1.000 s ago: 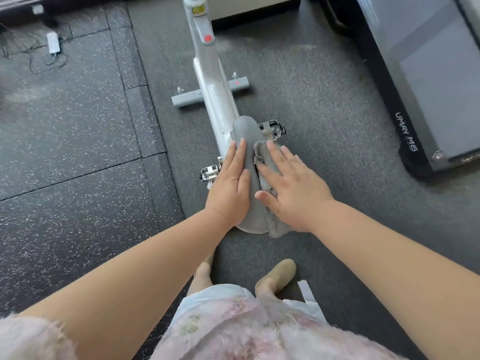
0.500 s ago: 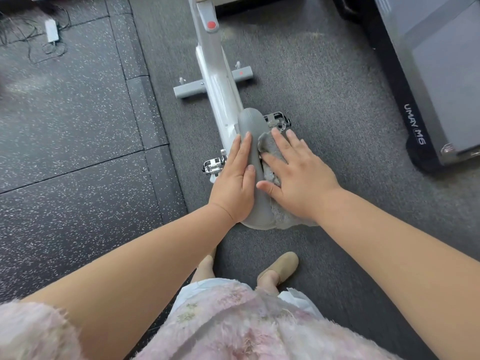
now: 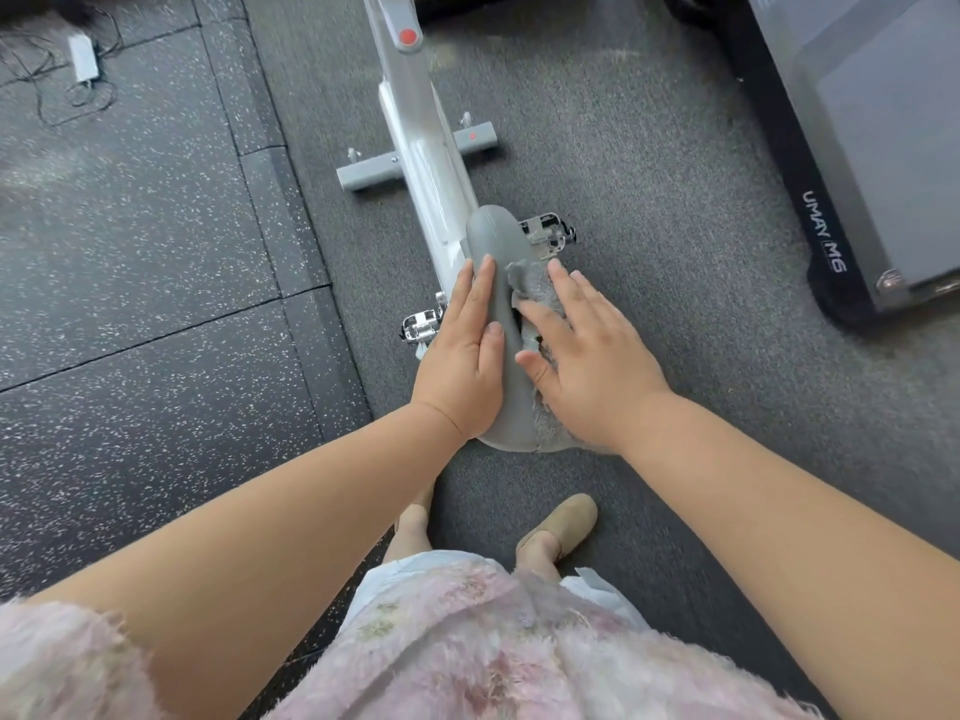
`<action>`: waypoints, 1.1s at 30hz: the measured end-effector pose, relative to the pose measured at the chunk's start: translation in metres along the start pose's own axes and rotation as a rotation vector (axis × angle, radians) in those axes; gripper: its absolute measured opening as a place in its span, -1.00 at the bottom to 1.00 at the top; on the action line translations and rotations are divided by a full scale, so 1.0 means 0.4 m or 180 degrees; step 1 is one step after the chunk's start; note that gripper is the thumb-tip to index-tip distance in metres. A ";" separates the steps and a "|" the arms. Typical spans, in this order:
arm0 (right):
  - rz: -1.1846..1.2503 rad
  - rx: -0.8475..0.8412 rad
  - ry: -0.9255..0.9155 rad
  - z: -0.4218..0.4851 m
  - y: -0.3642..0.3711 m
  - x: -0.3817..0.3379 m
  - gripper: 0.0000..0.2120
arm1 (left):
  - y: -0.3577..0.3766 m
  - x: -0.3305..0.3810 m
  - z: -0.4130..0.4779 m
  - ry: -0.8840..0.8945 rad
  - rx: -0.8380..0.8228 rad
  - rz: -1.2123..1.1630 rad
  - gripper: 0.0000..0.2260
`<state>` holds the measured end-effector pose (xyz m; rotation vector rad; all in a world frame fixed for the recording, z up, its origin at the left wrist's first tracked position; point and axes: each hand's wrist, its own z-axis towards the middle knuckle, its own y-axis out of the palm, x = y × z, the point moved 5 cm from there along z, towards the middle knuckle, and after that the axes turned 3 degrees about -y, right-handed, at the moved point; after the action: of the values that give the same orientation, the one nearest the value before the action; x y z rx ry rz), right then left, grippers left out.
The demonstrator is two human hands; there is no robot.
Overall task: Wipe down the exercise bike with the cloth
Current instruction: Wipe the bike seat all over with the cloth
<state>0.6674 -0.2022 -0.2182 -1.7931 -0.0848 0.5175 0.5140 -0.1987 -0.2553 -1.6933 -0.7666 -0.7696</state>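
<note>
1. Presses the cloth (image 3: 543,293) against the right flank of the saddle (image 3: 493,236) with the right hand (image 3: 592,366). Palm flat, fingers straight and spread: open, not gripping. Probably gives broad contact for wiping.
2. Braces the left flank of the saddle with the left hand (image 3: 462,366), likewise flat and open, fingers together and pointing toward the nose. Judged as counter-pressure, so that the saddle does not twist under the wiping push.
3. Traps the cloth between right palm and saddle. Shows a bunched corner past the fingertips and a fringe below the heel of the hand, at the rear edge of the saddle.
4. Leaves bare the saddle nose and top ridge, the white frame of the exercise bike (image 3: 415,163), the stabiliser bar (image 3: 374,176) and the left pedal (image 3: 421,324). Judged as early in the task.
5. Places the right fingertips near the right pedal (image 3: 545,233), just beside the saddle nose. Toothed metal there: likely snag risk for the cloth on a forward stroke.
6. Offers open floor (image 3: 675,252) to the right, with the treadmill (image 3: 841,148) well apart.
</note>
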 end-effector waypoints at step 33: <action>-0.0332 -0.0365 -0.0023 -0.032 0.011 -0.020 -0.06 | 0.000 -0.004 -0.003 -0.0006 -0.0018 -0.0026 -0.42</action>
<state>0.6642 -0.2177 -0.2172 -1.8874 -0.2155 0.4521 0.5129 -0.1998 -0.2563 -1.6971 -0.7738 -0.7765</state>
